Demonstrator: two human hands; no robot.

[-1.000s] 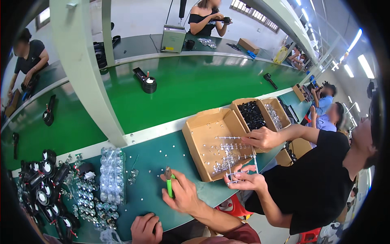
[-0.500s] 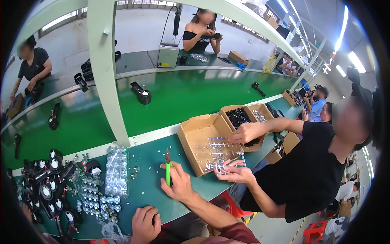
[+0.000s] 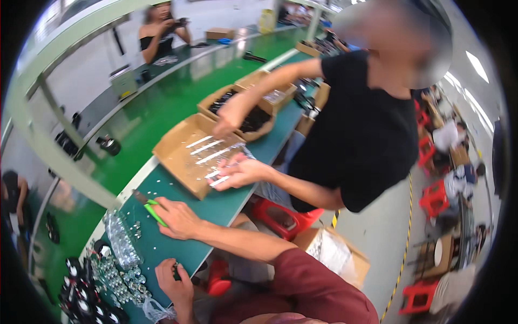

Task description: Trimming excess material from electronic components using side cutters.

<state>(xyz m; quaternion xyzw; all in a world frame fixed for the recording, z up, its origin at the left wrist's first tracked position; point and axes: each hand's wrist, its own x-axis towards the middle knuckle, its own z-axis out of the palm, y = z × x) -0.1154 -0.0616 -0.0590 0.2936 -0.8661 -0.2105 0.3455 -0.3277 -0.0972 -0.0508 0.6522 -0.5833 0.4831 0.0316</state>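
Green-handled cutting pliers point(image 3: 155, 210) are in my right hand point(image 3: 179, 220), its fingers closed round the handles and the metal jaws pointing to the far left above the green table point(image 3: 178, 186). My left hand point(image 3: 175, 283) is at the table's near edge with fingers curled. A small dark piece shows between its thumb and fingers, too little to name. At my right, a co-worker's two hands hold thin pale strips point(image 3: 209, 153) over a shallow cardboard box point(image 3: 178, 156) with small bits in it.
A plastic-wrapped pack of clear parts point(image 3: 121, 237), loose shiny parts point(image 3: 116, 275) and a heap of black round-headed devices point(image 3: 81, 297) lie at the left. Behind the box stand cartons of black pieces point(image 3: 256, 119). The co-worker point(image 3: 361, 124) stands close by a red stool point(image 3: 280, 218).
My view has swung to the right, so the table and box appear further left. My right hand still grips the pliers, now tilted more to the left. The co-worker still holds the strips.
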